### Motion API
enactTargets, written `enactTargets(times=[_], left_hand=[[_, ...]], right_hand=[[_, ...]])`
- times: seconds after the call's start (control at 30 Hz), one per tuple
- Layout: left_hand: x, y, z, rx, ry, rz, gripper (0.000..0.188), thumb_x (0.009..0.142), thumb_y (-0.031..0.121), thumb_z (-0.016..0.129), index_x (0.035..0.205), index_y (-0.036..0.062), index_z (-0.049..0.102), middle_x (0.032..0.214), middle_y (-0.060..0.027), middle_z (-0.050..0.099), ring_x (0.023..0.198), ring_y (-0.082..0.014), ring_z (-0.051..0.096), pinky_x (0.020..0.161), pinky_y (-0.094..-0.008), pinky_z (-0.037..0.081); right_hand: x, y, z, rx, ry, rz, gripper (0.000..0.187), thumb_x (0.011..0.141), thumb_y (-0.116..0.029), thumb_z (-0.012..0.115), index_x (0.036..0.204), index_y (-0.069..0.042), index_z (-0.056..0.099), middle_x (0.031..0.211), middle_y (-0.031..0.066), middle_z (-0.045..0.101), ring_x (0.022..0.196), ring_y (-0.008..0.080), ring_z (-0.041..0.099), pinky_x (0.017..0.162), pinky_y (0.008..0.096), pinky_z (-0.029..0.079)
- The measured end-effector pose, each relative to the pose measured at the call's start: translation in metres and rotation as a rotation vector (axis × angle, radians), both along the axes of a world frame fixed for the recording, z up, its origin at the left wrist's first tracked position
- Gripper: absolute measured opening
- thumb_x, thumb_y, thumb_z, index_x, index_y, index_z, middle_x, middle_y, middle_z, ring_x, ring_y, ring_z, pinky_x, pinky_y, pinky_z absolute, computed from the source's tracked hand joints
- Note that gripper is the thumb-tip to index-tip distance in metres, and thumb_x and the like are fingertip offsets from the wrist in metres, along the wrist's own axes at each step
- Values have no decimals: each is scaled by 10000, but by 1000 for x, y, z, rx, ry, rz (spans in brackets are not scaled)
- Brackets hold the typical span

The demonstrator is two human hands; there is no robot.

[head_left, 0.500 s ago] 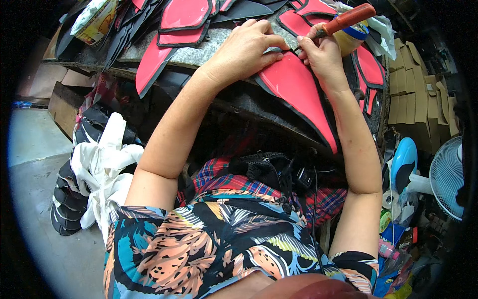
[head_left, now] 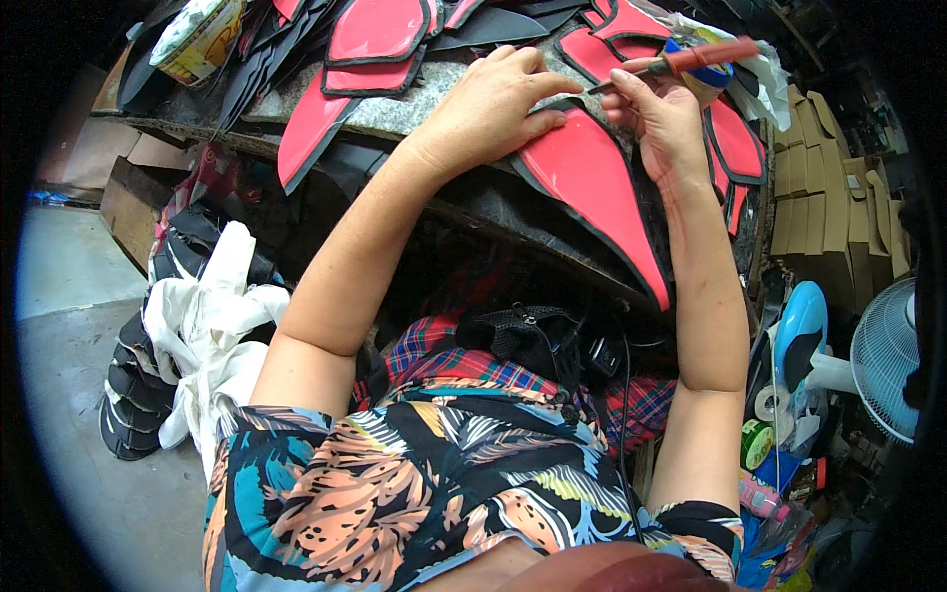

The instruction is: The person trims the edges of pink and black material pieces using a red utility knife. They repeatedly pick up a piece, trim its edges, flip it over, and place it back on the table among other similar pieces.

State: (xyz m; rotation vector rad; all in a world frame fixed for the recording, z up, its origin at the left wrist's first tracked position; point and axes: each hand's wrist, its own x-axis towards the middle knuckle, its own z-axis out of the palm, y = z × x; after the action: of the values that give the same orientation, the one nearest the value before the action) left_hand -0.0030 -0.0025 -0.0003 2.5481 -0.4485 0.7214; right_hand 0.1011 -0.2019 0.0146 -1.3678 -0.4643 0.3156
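A long, pointed pink shoe-upper piece [head_left: 597, 168] with black edging hangs over the front edge of the worktable. My left hand [head_left: 488, 109] grips its upper end, with the thumb on the pink face and the index finger at the black edge. In my right hand [head_left: 671, 123] is a red-handled tool [head_left: 708, 57] with a thin metal shaft. The shaft points left, its tip just above the piece's upper end near my left index finger. Motion blurs the handle and some right fingers.
More pink pieces with black edging [head_left: 375, 35] lie left of my hands, beside stacked black sheets [head_left: 261, 74] and a tub [head_left: 197, 44]. A blue-rimmed jar [head_left: 702, 87] stands behind my right hand. Flattened cardboard [head_left: 819, 197] and a fan [head_left: 883, 360] are at right.
My right hand has moved slightly right, and the tool now lies flatter, its shaft lifted off the piece's edge. The left hand stays on the piece. The whole view has shifted a little.
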Motion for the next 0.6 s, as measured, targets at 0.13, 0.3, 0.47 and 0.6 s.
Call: enactTargets(times=[0.13, 0.3, 0.47, 0.6], left_hand=[[-1, 1, 1, 11, 9, -9, 286, 870, 279, 726, 1137, 180, 741, 1066, -108, 637, 1078, -311, 588, 941, -433, 480], [0, 1, 2, -4, 31, -22, 258, 868, 273, 728, 1104, 170, 750, 1057, -104, 638, 1071, -309, 588, 938, -432, 478], [0, 1, 0, -14, 9, -19, 241, 852, 259, 728, 1075, 171, 756, 1043, -90, 645, 1068, -303, 593, 926, -440, 483], [1, 1, -2, -16, 5, -16, 241, 848, 251, 727, 1074, 173, 757, 1040, -91, 644, 1071, -303, 591, 929, -435, 483]], right_hand=[[2, 4, -3, -22, 9, -20, 202, 897, -131, 768, 1008, -29, 634, 793, 55, 684, 602, 109, 666, 479, 204, 513], [0, 6, -3, -76, -2, -26, 199, 885, -163, 789, 946, -36, 648, 779, 46, 686, 592, 97, 658, 468, 195, 489], [-5, 7, -3, -75, -30, -54, 206, 886, -182, 793, 907, -64, 627, 765, 28, 669, 590, 86, 644, 478, 189, 469], [-8, 9, -3, -90, -86, -52, 214, 893, -199, 790, 891, -82, 610, 750, 13, 650, 598, 80, 632, 496, 191, 463]])
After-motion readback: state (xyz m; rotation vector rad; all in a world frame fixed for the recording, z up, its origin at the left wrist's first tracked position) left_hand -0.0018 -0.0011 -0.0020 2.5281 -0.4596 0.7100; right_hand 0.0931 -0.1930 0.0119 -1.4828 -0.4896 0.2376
